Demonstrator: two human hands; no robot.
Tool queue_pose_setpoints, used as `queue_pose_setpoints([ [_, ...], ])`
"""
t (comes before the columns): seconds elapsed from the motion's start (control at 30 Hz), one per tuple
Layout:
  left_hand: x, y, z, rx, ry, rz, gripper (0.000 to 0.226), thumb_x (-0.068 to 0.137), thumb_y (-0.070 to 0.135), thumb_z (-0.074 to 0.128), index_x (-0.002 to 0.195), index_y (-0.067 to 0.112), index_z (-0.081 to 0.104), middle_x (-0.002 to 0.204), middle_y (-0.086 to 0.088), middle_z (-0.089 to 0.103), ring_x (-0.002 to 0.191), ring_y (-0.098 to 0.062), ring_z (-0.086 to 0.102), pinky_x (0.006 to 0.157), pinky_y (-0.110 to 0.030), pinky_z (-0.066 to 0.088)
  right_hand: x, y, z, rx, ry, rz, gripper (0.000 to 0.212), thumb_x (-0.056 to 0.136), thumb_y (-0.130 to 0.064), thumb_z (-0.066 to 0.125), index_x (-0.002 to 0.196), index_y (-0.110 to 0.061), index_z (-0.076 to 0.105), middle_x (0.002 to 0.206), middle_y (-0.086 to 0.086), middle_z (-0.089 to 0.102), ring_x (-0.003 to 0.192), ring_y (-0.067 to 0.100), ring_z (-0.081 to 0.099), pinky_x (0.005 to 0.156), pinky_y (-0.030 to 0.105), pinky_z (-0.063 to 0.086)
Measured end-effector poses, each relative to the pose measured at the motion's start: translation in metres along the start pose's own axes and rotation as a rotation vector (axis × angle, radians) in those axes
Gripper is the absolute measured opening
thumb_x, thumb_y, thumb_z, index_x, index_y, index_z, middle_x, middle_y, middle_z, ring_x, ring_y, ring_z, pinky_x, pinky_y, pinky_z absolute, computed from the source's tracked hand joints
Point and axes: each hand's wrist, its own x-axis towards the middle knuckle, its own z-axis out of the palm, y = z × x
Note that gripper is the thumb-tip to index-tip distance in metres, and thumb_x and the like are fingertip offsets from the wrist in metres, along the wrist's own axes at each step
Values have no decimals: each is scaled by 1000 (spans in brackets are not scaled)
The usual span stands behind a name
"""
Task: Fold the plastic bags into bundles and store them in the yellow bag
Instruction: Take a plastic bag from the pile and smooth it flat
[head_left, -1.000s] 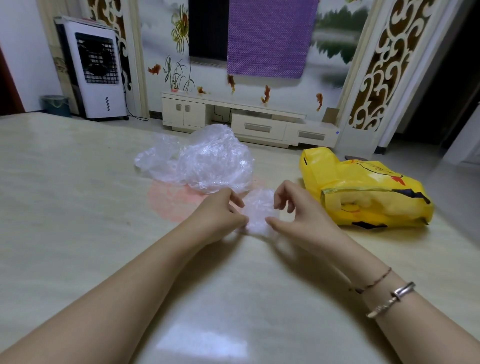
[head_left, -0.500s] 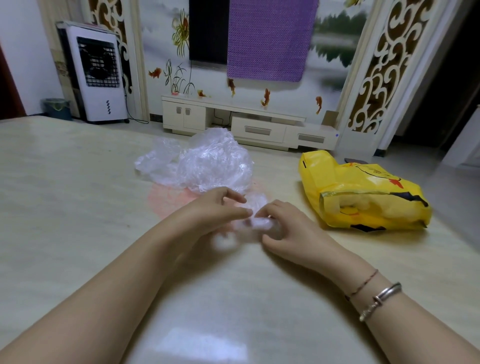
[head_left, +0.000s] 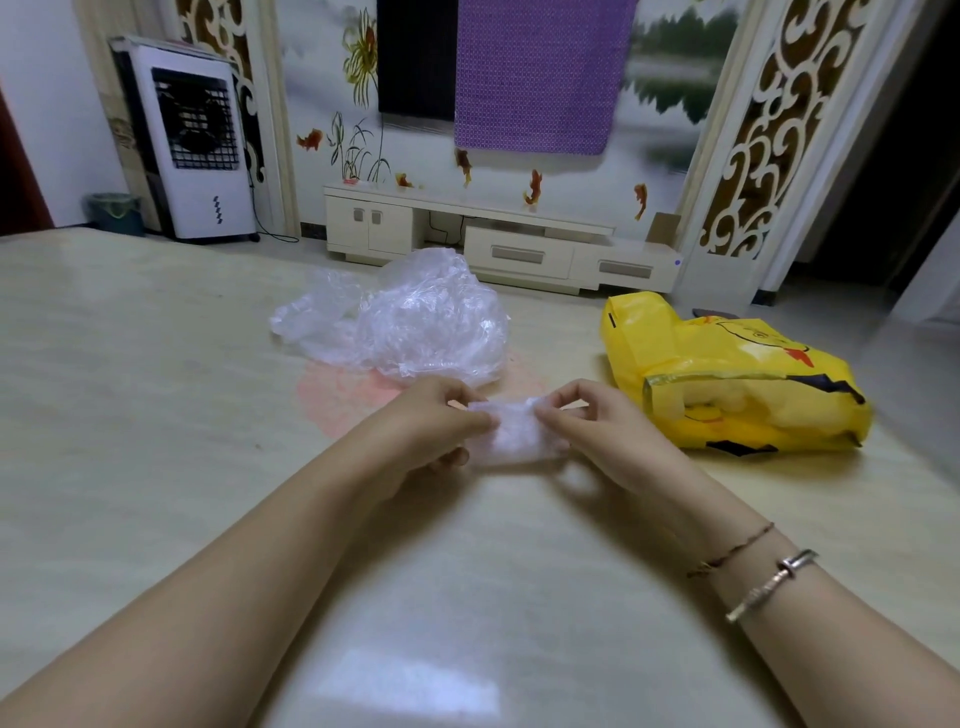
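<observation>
A pale, glossy table (head_left: 156, 415) carries everything, its far edge running across the upper part of the head view. On its right side, toward the far edge, the yellow bag (head_left: 727, 395) lies on its side, long axis running left to right, its mouth turned toward the person and open enough to show pale contents inside. Left of it, near the middle of the far edge, sits a loose heap of clear plastic bags (head_left: 405, 317), crumpled and not yet folded.

In front of that heap, near the table's middle, is the smallest task item: a partly folded clear bag (head_left: 511, 434), now a short flat strip whose long axis lies left to right between the two hands. The left hand (head_left: 426, 426) pinches its left end with thumb and curled fingers; the right hand (head_left: 597, 431) pinches its right end the same way. The hands are apart, each clamped on its own end, drawing the strip taut just above the tabletop.

The film looks very light, soft and slippery, and is likely to spring open if released, so it should be held at the ends or pressed flat along the fold. The finished bundle probably needs a firm pinch across its middle before it goes into the yellow bag's mouth.
</observation>
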Motion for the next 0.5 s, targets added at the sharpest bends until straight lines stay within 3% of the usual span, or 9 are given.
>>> queue_pose_setpoints([
  [0.07, 4, -2, 2, -26, 33, -34, 4, 91, 15, 63, 89, 17, 59, 70, -8, 57, 46, -15, 48, 38, -16, 29, 6, 4, 4, -21, 62, 32, 13, 90, -18, 65, 84, -9, 57, 50, -4, 57, 42, 3, 50, 46, 17, 37],
  [0.13, 7, -3, 5, -47, 59, -55, 7, 92, 12, 60, 87, 16, 58, 64, -8, 57, 49, -18, 46, 38, -16, 29, 13, 8, 7, -79, 134, 45, 16, 87, -18, 67, 76, -12, 56, 45, -7, 54, 43, 8, 50, 49, 21, 38],
  [0.27, 13, -4, 9, -25, 101, -70, 14, 91, 4, 56, 82, 14, 55, 41, 2, 52, 33, -9, 47, 34, -12, 27, 16, 13, 12, -324, 234, -26, 10, 81, -22, 66, 77, -17, 58, 72, -4, 62, 65, 15, 57, 52, 19, 39],
  [0.37, 14, -2, 10, 5, 122, -74, 12, 91, 3, 55, 84, 13, 56, 52, -3, 54, 31, -6, 49, 33, -11, 28, 15, 13, 13, -416, 174, -54, 15, 81, -21, 65, 95, -20, 60, 96, 0, 60, 77, 14, 54, 54, 17, 35],
  [0.43, 14, -2, 11, 35, 129, -77, 9, 90, 5, 56, 86, 13, 58, 59, -7, 58, 35, -9, 51, 34, -11, 30, 15, 10, 13, -419, 100, -50, 18, 83, -17, 62, 100, -19, 63, 97, 2, 62, 72, 14, 54, 51, 18, 38],
  [0.5, 13, 0, 12, 51, 127, -79, 8, 89, 7, 56, 87, 13, 59, 54, -6, 59, 36, -10, 52, 36, -13, 32, 12, 7, 11, -396, 48, -44, 14, 82, -12, 60, 93, -18, 64, 88, 1, 65, 68, 14, 54, 50, 17, 42],
])
